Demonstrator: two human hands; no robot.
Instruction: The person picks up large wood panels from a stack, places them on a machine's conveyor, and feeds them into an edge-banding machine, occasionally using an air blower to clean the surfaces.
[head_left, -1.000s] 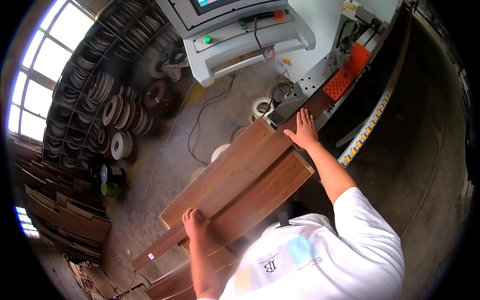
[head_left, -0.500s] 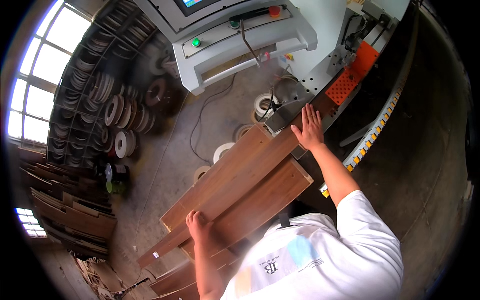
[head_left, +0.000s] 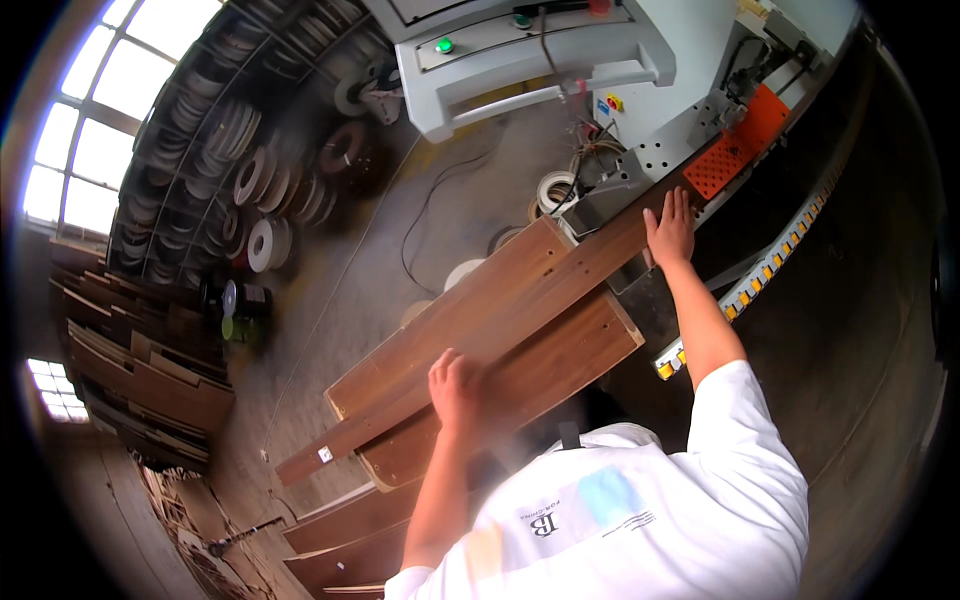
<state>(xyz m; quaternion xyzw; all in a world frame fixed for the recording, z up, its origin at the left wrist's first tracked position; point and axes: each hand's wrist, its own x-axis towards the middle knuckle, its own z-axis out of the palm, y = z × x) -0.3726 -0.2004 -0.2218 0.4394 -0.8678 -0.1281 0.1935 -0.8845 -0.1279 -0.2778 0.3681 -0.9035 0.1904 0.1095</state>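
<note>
Long narrow brown wooden strip [head_left: 500, 345]: lies diagonally, lower-left end out over the floor, upper-right end at the grey machine [head_left: 560, 50]. It rests on top of a stack of wider brown panels [head_left: 540, 360].

Left hand [head_left: 458, 388]: palm down on the strip at about its middle, fingers curled slightly over the wood, pressing rather than gripping. Cannot tell whether the thumb hooks under the edge.

Right hand [head_left: 670, 228]: arm stretched forward, fingers spread and flat on the strip's far end, just beside the orange perforated guard [head_left: 735, 155] of the machine. Open palm contact; nothing pinched.

Stack of panels: top panel shows a pale edge band along its right end. More brown panels [head_left: 345, 545] lie lower, near the person's left side.

Machine: grey-white housing with a green button [head_left: 444, 45] and a long pale handle bar. A track with yellow tabs [head_left: 770, 265] runs diagonally at the right, beside the right forearm. A roll of pale edge tape [head_left: 556, 190] sits by the machine's infeed, cables trailing on the concrete floor [head_left: 400, 230].

Surroundings: racks of coiled edge-band rolls [head_left: 250, 180] at upper left under bright windows [head_left: 70, 150]; stacked boards [head_left: 140, 370] along the left wall.

Person wears a white short-sleeved shirt [head_left: 640, 510].
</note>
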